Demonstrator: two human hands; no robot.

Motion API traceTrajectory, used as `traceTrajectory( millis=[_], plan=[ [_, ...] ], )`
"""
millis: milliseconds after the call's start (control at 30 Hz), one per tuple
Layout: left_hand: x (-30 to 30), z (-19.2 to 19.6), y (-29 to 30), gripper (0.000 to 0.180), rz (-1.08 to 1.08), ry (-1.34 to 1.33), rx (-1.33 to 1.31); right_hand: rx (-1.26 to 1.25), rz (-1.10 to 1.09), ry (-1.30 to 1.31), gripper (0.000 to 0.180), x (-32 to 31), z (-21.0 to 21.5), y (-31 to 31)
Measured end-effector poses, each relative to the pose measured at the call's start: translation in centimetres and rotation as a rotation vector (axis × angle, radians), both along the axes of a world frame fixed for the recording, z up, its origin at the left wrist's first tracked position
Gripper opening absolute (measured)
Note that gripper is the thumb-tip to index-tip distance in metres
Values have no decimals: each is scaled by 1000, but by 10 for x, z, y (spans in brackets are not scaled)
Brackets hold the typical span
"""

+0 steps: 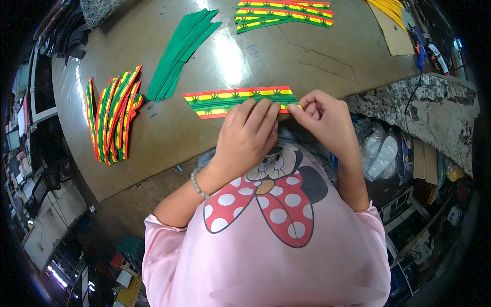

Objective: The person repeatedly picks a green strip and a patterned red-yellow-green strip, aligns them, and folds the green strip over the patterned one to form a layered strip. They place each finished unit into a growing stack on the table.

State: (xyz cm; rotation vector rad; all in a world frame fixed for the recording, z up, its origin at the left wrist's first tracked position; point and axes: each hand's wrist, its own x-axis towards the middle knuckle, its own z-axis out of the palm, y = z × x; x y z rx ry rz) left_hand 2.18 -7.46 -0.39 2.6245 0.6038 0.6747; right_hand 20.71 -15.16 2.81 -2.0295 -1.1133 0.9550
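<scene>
At the far left of the brown worktable (pixel 169 138) lies a fanned stack of striped strips (pixel 113 115), red, yellow and green, standing roughly end-on to the person. Just to its right, further up the table, is a pile of plain green strips (pixel 181 51), slanted from lower left to upper right.

In the middle, near the table's front edge, lies 1 striped strip (pixel 232 101) with red borders, yellow and green bands and small green leaf shapes. It lies flat and nearly level, its right end under the person's fingers. The left hand (pixel 248 135) rests on it palm down, fingers together and bent, fingertips pressing the lower right part of the strip; a pale bead bracelet (pixel 197 184) sits on that wrist. The right hand (pixel 322 117) is just beside it, touching the strip's right end, with thumb and forefinger pinched narrowly on the edge and the other fingers curled.

Above, at the table's far side, another group of striped strips (pixel 284 14) lies stacked. Further right is a sheet of brown cardboard (pixel 394 33) with yellow pieces (pixel 391 7) on its top end. At the right, a speckled stone slab (pixel 419 97) juts beside the table.
</scene>
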Motion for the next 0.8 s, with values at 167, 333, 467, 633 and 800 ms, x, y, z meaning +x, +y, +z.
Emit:
traceTrajectory(
  millis=[167,333,467,633,800],
  plan=[
    [-3,-3,0,39,28,-8,-52,-40,-91,176,18,4,-3,-3],
    [-5,-3,-1,38,40,12,-79,-18,-51,101,15,1,-5,-4],
    [-5,-3,-2,38,55,33,-93,-8,-63,91,14,-1,-5,-5],
    [-5,-4,-2,44,36,46,-50,-21,-86,72,16,-2,-4,-3],
    [-5,0,-3,47,34,96,-10,1,-77,-266,17,-11,0,-6]
  ],
)
